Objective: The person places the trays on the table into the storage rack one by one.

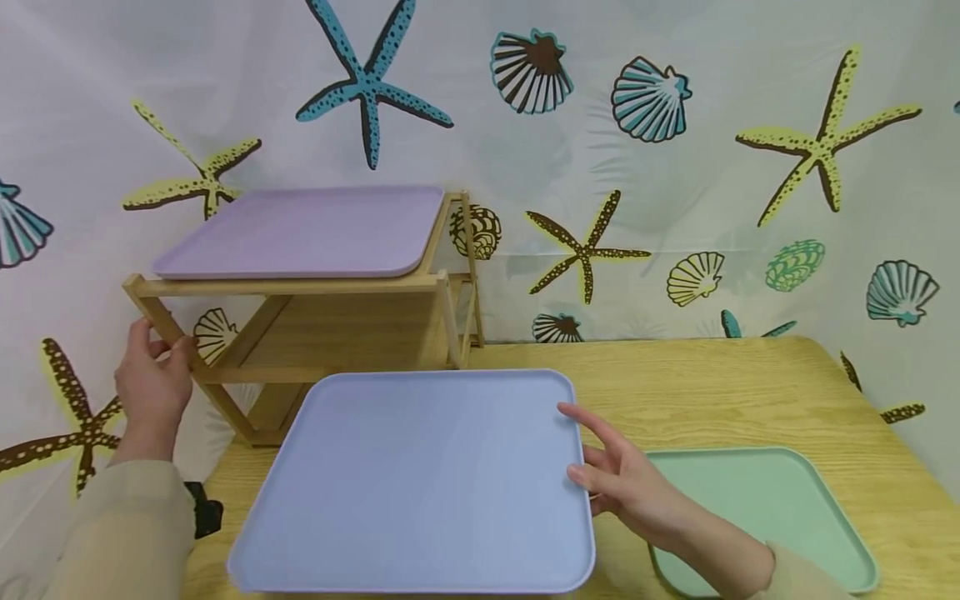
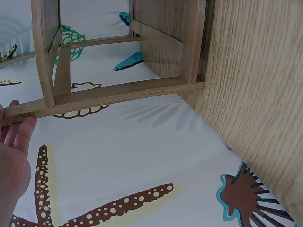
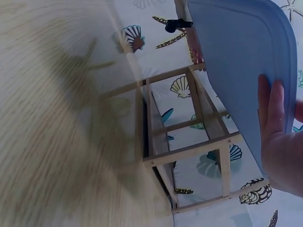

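My left hand [image 1: 153, 383] holds the left front post of a wooden shelf rack [image 1: 292, 287], fingers curled round it; the left wrist view also shows this hand [image 2: 18, 163] on the wooden bar. A light blue rectangular tray [image 1: 427, 483] is raised off the table in front of the rack. Its right edge is pinched by my right hand [image 1: 637, 487], thumb and index finger over the top. From below, the right wrist view shows fingers [image 3: 272, 106] against the underside of the tray [image 3: 236, 52]. On the rack's top lies a lavender tray [image 1: 315, 233].
A mint green tray [image 1: 757, 500] lies on the wooden table [image 1: 660, 383] at the right, partly behind my right forearm. Below the rack's top are a middle shelf [image 1: 345, 329] and a lower level. A shell-and-starfish cloth [image 1: 480, 150] hangs behind.
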Demonstrator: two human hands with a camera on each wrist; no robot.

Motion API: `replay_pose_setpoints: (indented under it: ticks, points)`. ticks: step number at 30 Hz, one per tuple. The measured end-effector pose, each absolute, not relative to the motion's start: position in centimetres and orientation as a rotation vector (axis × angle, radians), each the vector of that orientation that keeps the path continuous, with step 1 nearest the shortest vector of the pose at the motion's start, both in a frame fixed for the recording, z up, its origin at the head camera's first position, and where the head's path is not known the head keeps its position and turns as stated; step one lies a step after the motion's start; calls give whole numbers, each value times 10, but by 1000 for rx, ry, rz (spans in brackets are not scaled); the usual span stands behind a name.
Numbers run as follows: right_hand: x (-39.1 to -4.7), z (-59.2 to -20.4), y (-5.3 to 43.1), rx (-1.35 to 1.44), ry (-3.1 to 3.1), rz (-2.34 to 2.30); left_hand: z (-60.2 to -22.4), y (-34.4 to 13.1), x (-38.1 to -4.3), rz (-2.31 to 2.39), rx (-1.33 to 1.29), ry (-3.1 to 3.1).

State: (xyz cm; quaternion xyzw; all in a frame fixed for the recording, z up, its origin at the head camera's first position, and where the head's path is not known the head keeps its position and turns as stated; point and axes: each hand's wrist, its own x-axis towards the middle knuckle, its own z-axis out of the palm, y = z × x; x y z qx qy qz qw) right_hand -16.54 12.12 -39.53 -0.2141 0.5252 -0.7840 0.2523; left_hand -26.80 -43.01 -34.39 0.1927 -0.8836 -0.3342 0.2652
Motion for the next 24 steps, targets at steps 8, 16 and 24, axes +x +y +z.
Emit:
replay_pose_setpoints:
  ticks: [8,16,24]
  points:
    - [-169,-387,99,-591,1430,-2205,-344,-432,-269,-936,530,-2391]
    - [-169,-384,76,-583,1419,-2254,-342,-431,-269,-944,515,-2403]
    - [-162,-382,49,-519,1419,-2305,-342,-435,-268,-928,483,-2403]
